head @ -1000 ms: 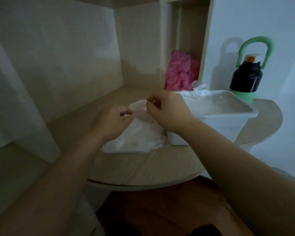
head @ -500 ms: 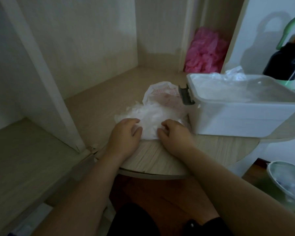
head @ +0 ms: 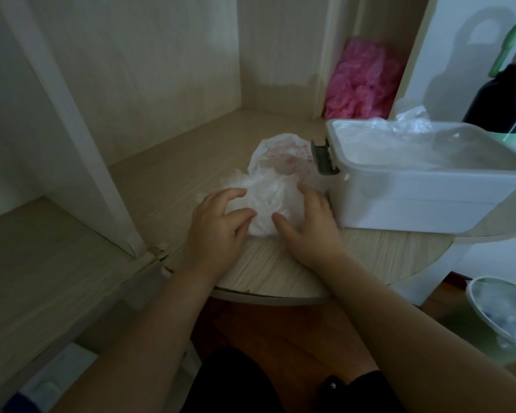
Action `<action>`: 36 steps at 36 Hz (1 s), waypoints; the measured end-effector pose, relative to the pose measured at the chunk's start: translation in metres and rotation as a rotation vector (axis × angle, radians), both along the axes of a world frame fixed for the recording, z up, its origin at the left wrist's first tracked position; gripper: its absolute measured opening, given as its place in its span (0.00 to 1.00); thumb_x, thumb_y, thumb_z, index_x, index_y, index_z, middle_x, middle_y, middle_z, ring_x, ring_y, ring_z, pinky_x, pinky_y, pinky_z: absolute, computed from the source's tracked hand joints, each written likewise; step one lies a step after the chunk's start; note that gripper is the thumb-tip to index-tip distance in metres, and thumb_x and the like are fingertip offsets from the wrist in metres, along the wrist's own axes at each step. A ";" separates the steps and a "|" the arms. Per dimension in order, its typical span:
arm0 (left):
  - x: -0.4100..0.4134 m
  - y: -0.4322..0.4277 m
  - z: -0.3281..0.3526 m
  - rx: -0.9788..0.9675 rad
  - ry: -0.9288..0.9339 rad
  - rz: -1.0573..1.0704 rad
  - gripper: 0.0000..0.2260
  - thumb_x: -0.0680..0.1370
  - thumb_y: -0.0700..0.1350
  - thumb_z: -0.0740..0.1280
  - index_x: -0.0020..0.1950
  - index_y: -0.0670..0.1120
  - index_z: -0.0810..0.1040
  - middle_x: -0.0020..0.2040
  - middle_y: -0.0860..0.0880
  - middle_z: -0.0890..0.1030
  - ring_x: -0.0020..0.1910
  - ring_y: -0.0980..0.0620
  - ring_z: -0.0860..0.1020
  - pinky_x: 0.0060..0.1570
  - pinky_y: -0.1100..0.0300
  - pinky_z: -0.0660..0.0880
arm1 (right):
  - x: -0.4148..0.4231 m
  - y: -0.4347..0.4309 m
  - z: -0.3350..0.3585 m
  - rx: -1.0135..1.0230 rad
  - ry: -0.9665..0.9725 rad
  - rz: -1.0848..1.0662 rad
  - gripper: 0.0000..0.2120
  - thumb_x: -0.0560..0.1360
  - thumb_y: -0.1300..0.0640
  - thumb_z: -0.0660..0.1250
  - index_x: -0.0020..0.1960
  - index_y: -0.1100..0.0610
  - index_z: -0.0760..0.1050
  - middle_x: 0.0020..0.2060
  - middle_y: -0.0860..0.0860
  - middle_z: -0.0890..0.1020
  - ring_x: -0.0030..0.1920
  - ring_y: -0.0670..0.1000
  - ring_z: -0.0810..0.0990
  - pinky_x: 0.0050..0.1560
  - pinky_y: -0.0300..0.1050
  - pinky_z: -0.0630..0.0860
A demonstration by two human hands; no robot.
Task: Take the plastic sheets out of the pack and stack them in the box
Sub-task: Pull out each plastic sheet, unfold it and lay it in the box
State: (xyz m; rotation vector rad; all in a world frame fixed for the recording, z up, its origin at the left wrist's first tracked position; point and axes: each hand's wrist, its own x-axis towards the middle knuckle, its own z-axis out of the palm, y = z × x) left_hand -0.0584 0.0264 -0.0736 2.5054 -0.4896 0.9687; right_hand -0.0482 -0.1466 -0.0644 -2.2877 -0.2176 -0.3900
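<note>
**Here, both hands on the sheets beside the box**

Head view, looking down on a round-edged wooden table [head: 280,272] that joins a shelf unit [head: 167,84].

The sheets [head: 265,201] lie as a loose, crumpled, translucent white pile on the table, just left of the box [head: 429,201] and apart from it. Behind the pile, and touching it, sits the pack [head: 280,156], a thin white bag with red print, its mouth turned toward the pile. Whether some sheets are partly inside the pack cannot be told.

The left hand [head: 218,225] rests on the left side of the pile, fingers spread and slightly bent, thumb at the near edge. The right hand [head: 307,225] rests on the right side, fingers likewise spread, thumb pointing in toward the left thumb. Neither hand pinches anything; the pile lies between the two palms.

The box is white, rectangular and lidless, with a grey latch [head: 323,158] hanging at its left end. Clear plastic [head: 411,126] lies crumpled inside it, one tuft rising above the far rim.

A pink bundle [head: 364,81] fills a narrow shelf compartment behind the box. A black bottle [head: 501,96] with a green handle stands at the far right, and a bin [head: 501,311] is on the floor at lower right.
</note>
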 end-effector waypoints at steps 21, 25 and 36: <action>-0.005 -0.002 0.015 -0.524 0.368 0.015 0.35 0.75 0.48 0.71 0.77 0.52 0.57 0.57 0.55 0.78 0.54 0.59 0.76 0.52 0.61 0.74 | -0.012 -0.008 0.006 0.017 -0.093 0.108 0.07 0.77 0.53 0.65 0.52 0.55 0.78 0.43 0.43 0.76 0.45 0.44 0.75 0.47 0.39 0.72; -0.009 -0.001 0.018 -0.546 0.308 -0.010 0.18 0.76 0.48 0.69 0.66 0.48 0.74 0.53 0.57 0.80 0.50 0.61 0.78 0.49 0.63 0.76 | -0.018 -0.007 0.020 0.017 -0.024 0.128 0.10 0.77 0.50 0.65 0.57 0.51 0.73 0.42 0.41 0.73 0.41 0.42 0.72 0.42 0.36 0.68; -0.003 -0.004 0.041 -0.563 0.300 -0.040 0.12 0.75 0.50 0.70 0.57 0.51 0.76 0.47 0.56 0.80 0.48 0.58 0.78 0.48 0.59 0.76 | -0.015 -0.001 0.078 -0.001 -0.348 0.087 0.09 0.77 0.56 0.66 0.54 0.58 0.80 0.46 0.51 0.83 0.45 0.44 0.78 0.48 0.39 0.74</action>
